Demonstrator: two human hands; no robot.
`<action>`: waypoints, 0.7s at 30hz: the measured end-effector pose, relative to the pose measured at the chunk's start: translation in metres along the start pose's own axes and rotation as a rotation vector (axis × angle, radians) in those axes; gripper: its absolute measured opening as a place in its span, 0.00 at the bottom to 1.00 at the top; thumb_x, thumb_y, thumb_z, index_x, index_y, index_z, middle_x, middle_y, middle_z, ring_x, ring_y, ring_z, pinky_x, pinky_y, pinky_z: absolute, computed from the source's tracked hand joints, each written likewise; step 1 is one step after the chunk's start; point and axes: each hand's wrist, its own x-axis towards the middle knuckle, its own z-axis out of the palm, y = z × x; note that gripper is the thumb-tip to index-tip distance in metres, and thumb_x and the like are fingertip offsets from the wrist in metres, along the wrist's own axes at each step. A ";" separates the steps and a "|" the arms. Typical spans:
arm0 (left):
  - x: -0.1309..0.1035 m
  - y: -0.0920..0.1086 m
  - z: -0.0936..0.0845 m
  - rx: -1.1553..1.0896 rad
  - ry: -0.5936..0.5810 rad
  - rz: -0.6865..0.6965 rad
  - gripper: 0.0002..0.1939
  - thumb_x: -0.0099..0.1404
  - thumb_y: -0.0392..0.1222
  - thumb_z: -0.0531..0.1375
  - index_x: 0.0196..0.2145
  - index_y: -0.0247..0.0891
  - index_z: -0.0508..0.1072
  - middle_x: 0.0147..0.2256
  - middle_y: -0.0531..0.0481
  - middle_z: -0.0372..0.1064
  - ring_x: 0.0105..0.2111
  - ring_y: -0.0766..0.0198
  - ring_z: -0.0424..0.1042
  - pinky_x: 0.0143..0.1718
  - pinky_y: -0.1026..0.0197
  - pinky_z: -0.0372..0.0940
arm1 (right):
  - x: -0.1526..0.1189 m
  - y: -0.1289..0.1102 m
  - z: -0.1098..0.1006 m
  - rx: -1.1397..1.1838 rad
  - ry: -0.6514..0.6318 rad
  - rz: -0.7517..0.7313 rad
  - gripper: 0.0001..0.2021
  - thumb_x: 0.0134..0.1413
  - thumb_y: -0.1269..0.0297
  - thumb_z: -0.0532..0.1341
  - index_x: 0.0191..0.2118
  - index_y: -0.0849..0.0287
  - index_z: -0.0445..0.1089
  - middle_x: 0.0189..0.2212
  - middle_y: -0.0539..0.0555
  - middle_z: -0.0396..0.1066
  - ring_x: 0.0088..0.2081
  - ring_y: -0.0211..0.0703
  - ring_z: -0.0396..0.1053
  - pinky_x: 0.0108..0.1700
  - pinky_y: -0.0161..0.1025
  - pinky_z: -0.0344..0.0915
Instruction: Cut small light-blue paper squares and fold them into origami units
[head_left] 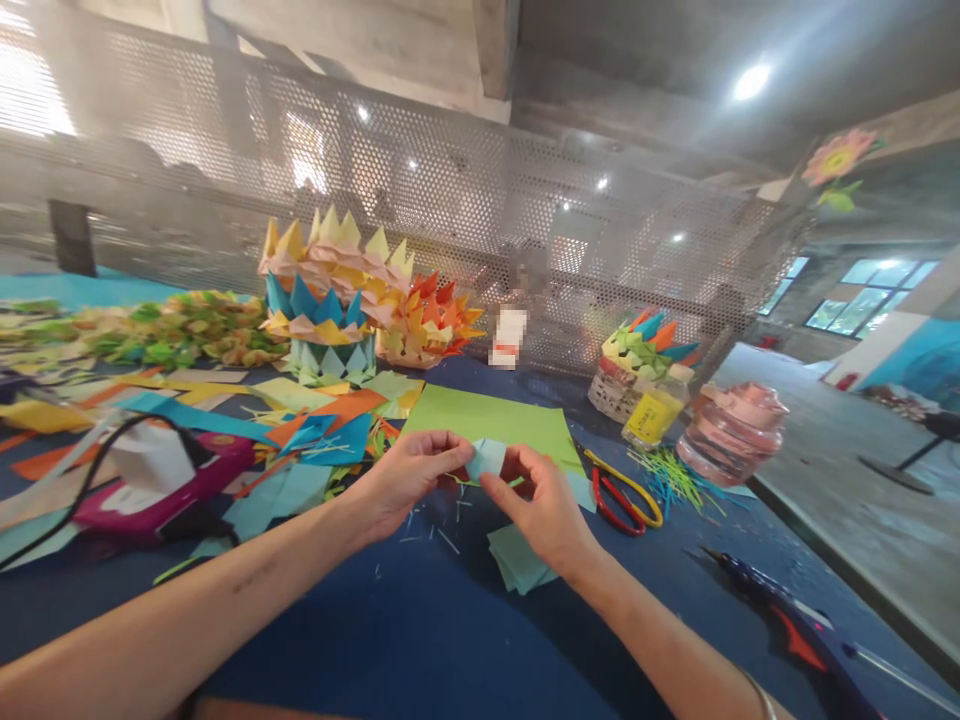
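A small light-blue piece of paper (pixel 486 459) is held up between both hands over the table. My left hand (pixel 412 468) pinches its left edge between thumb and fingers. On the other side, my right hand (pixel 541 492) is closed on the paper's right edge, thumb toward me. Under the right wrist lies a small stack of light-blue paper squares (pixel 514 562), partly covered. A large green sheet (pixel 495 408) lies flat just behind my hands. Red-and-yellow-handled scissors (pixel 628 502) rest to the right of my right hand.
A glue gun (pixel 787 610) lies at the right, near a pink bottle (pixel 731 432) and a yellow-labelled bottle (pixel 654 412). Folded-paper crowns (pixel 330 320) stand at the back. Paper strips and a magenta power strip (pixel 165 500) cover the left. Perforated metal mesh (pixel 442 190) rises behind.
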 end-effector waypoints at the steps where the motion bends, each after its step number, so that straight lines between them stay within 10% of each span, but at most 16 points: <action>1: 0.000 0.000 0.001 0.020 -0.012 0.005 0.11 0.50 0.46 0.62 0.24 0.35 0.68 0.21 0.54 0.64 0.24 0.70 0.63 0.27 0.67 0.57 | 0.001 0.000 0.000 -0.005 0.000 0.002 0.08 0.51 0.60 0.57 0.34 0.59 0.65 0.27 0.50 0.66 0.28 0.36 0.63 0.28 0.32 0.61; 21: -0.006 0.001 0.007 0.306 -0.089 0.073 0.11 0.53 0.45 0.59 0.21 0.34 0.68 0.18 0.57 0.60 0.20 0.71 0.60 0.24 0.68 0.56 | 0.001 -0.001 0.000 -0.103 0.043 -0.090 0.06 0.54 0.64 0.55 0.35 0.59 0.64 0.25 0.48 0.65 0.25 0.34 0.61 0.28 0.30 0.60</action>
